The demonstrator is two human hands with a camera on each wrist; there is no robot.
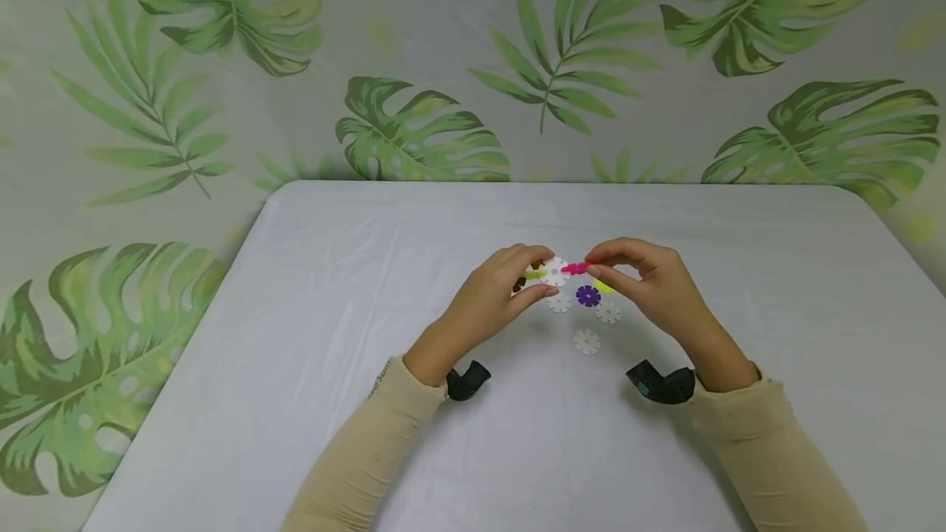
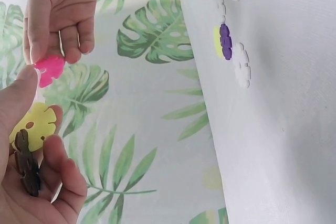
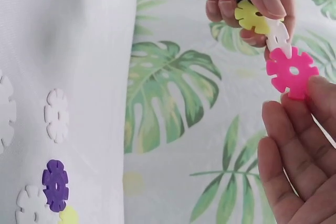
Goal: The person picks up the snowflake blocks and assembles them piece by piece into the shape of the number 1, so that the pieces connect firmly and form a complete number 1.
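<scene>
Both hands hold a short chain of notched plastic snowflake discs above the table. My left hand (image 1: 489,290) grips the chain between thumb and fingers around the white disc (image 1: 554,272) and the yellow disc (image 2: 37,129). A dark disc (image 2: 27,163) hangs at the chain's end by the left palm. From the other side, my right hand (image 1: 650,276) pinches the edge of a pink disc (image 3: 294,72) between thumb and fingertips. The pink disc meets the white one at their slotted rims.
Below the hands, loose discs lie on the white-covered table (image 1: 296,335): a purple one (image 1: 588,295), a yellow one (image 1: 604,286) and several white ones (image 1: 587,341). Leaf-patterned cloth (image 1: 421,130) stands behind the table. Dark wrist devices (image 1: 661,382) sit at both cuffs.
</scene>
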